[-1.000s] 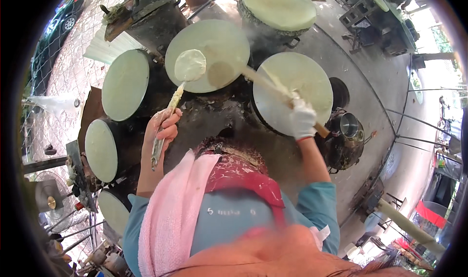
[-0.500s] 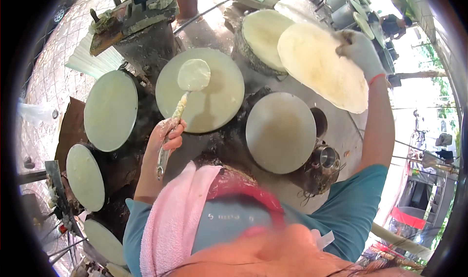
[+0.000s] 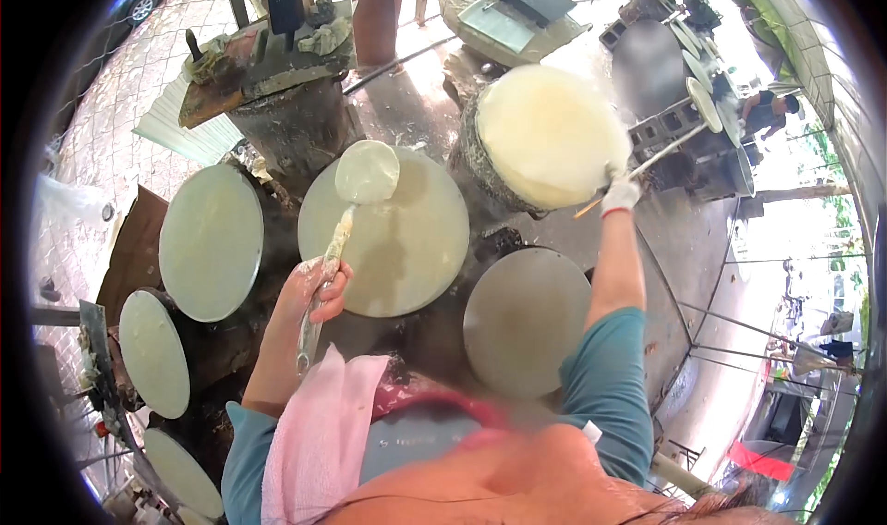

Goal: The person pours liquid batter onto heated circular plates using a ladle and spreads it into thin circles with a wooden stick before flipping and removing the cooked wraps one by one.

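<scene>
My left hand (image 3: 319, 289) is closed round the handle of a ladle (image 3: 368, 172). Its round, flat, batter-coated head hovers over the large round griddle (image 3: 407, 257), which carries a pale coating. Farther right, a big thin round flatbread (image 3: 545, 123) lies on a dark round stand. Beside its right edge is my right hand (image 3: 622, 192), in a white glove, its fingers closed around a thin wooden stick (image 3: 667, 149) that slants through the grip. Nearer to me sits a bare grey griddle (image 3: 527, 317).
More pale-coated round griddles (image 3: 211, 243) curve along the left. Behind them a block-like stand (image 3: 286, 128) bears tools and a cloth. A round table (image 3: 508, 21) with flat panels is at the back. At the far right a person (image 3: 769, 114) is near several drums.
The flatbread my right hand was carrying now lies on the stand. That hand has let it go and holds the stick. My left hand keeps the ladle over the griddle; the view has shifted.
</scene>
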Motion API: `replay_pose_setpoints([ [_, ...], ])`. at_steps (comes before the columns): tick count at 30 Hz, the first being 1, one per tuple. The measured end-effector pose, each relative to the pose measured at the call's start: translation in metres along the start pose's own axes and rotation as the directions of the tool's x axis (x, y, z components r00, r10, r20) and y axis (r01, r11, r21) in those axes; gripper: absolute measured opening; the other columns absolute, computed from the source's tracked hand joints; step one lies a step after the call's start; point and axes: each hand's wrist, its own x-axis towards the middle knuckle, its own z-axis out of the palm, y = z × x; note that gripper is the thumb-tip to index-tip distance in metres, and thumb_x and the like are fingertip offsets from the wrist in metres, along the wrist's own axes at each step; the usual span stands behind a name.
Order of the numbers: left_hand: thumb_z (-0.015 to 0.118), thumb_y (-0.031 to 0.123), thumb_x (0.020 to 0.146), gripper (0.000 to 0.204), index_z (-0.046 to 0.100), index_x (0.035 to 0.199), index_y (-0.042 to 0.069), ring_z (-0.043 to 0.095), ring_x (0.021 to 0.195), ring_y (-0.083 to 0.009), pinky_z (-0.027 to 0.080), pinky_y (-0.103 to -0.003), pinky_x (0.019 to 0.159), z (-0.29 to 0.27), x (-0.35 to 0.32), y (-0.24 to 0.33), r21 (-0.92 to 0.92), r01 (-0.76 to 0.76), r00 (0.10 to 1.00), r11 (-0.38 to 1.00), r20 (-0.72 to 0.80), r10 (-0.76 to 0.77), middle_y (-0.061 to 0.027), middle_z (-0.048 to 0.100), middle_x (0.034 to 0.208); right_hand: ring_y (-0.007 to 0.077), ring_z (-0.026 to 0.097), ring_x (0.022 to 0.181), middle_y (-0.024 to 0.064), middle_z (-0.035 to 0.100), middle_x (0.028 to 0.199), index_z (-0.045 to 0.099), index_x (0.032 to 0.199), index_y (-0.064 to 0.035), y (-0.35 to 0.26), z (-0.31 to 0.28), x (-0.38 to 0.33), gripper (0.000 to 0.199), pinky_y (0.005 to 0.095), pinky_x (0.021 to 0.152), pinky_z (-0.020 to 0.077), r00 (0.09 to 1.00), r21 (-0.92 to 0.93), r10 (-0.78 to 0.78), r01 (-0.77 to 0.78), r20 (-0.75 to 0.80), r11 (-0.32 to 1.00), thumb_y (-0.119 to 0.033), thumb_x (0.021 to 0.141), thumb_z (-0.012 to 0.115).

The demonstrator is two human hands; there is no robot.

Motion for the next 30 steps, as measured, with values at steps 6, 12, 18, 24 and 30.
replay_pose_setpoints([
  [6, 0.042, 0.024, 0.098, 0.028, 0.051, 0.096, -0.002, 0.03, 0.03, -0.0048, 0.022, -0.021, 0.031, 0.031, 0.0, -0.012, 0.028, -0.011, 1.0, 1.0, -0.019, 0.012, 0.0036, 0.037, 0.056, 0.0159, 0.057, 0.071, 0.0069, 0.064, 0.089, 0.059, 0.102, 0.0033, 0.116, -0.005, 0.0, 0.032, 0.0285, 0.065, 0.0475, 0.984, 0.037, 0.147, -0.144, -0.099, 0.989, -0.001, 0.072, 0.073],
  [12, 0.041, 0.022, 0.098, 0.028, 0.05, 0.095, -0.005, 0.03, 0.03, -0.0056, 0.022, -0.021, 0.03, 0.094, -0.005, -0.046, 0.089, -0.024, 1.0, 0.996, 0.018, 0.023, 0.0021, 0.037, 0.056, 0.0289, 0.062, 0.092, 0.0172, 0.065, 0.099, 0.053, 0.117, 0.001, 0.101, -0.041, 0.0, 0.037, 0.0349, 0.081, 0.0464, 0.987, -0.514, -0.163, 0.146, 0.012, 0.845, -0.018, 0.085, 0.06],
  [18, 0.041, 0.018, 0.097, 0.026, 0.051, 0.09, -0.005, 0.031, 0.031, -0.0067, 0.023, -0.021, 0.03, 0.194, -0.026, -0.107, 0.212, 0.003, 1.0, 0.977, -0.029, 0.004, -0.0006, 0.037, 0.056, 0.0205, 0.054, 0.115, 0.0147, 0.049, 0.134, 0.038, 0.137, -0.0017, 0.095, -0.15, -0.093, 0.053, 0.0276, 0.096, 0.039, 0.971, -0.239, -0.196, 0.224, 0.134, 0.945, -0.015, 0.09, 0.057],
  [24, 0.049, 0.018, 0.094, 0.023, 0.051, 0.087, -0.003, 0.033, 0.033, -0.0078, 0.023, -0.022, 0.03, 0.265, 0.002, -0.207, 0.33, 0.031, 0.983, 0.943, 0.162, -0.089, 0.0, 0.036, 0.054, 0.0067, 0.05, 0.095, 0.0039, 0.045, 0.133, 0.032, 0.14, 0.0, 0.115, -0.323, -0.211, 0.065, 0.0207, 0.087, 0.0422, 0.991, -0.071, 0.027, -0.018, 0.134, 0.997, -0.008, 0.086, 0.065],
  [30, 0.057, 0.021, 0.087, 0.023, 0.051, 0.085, -0.002, 0.052, 0.048, -0.0214, 0.044, -0.034, 0.051, 0.246, 0.099, -0.354, 0.889, -0.23, 0.973, 0.397, 0.223, 0.065, -0.0136, 0.057, 0.066, 0.0148, 0.05, 0.116, 0.0138, 0.05, 0.133, 0.04, 0.133, 0.0056, 0.098, -0.404, -0.31, 0.056, 0.0259, 0.098, 0.0372, 0.971, -0.256, 0.192, -0.151, 0.143, 0.955, -0.02, 0.089, 0.063],
])
